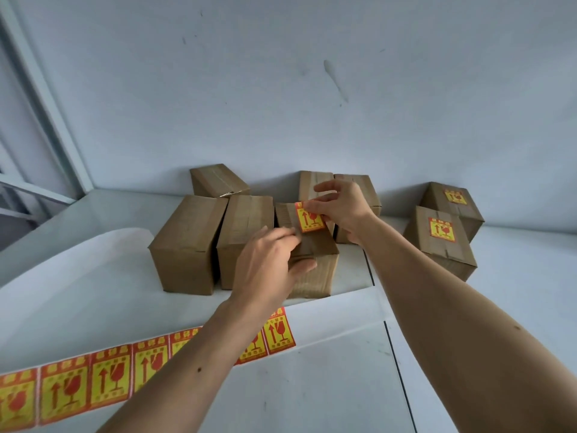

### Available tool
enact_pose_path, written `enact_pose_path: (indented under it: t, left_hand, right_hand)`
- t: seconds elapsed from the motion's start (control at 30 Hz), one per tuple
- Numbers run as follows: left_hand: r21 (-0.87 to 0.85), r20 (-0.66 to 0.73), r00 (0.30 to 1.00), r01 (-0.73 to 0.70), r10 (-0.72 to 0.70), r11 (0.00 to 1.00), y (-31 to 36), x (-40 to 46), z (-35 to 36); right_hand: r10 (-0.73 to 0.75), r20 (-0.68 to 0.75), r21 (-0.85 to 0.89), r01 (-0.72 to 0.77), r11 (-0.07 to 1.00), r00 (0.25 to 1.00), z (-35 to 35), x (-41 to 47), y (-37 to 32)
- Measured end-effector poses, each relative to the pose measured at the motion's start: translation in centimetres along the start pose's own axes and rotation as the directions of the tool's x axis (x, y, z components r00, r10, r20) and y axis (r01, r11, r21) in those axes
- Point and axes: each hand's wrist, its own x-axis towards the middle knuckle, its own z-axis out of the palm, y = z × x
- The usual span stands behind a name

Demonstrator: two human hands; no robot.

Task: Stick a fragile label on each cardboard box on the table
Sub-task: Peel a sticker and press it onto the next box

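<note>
Item one: our right hand [340, 207], fingers curled, pinching the upper edge of a red-and-yellow fragile label [309, 218] and holding it against the top of the middle cardboard box [312, 260].

Item two: our left hand [268, 260], resting on the near end of that same box, fingers fairly straight along its top and thumb down the front face; it steadies the box and grips nothing else.

Item three: two unlabelled boxes [187, 242] standing side by side just left of the middle one, touching each other.

Item four: three more plain boxes in the back row [218, 181] against the wall [281, 89], two of them partly hidden behind our right hand.

Item five: two labelled boxes [440, 242] set apart to the right, each with a label on its top face.

Item six: a strip of unused labels [93, 379] on white backing paper, lying along the near left of the white surface [312, 385] and passing under our left forearm.
</note>
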Motion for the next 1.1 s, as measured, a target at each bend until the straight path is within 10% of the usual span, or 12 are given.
enact_pose_path:
  t: [1.1]
  left_hand:
    - [0.043,-0.088,0.993,-0.072,0.076,0.996,-0.2,0.0,0.5]
  right_hand:
    - [-0.272,-0.173,-0.328,0.205,0.922,0.947,2.3,-1.5,0.9]
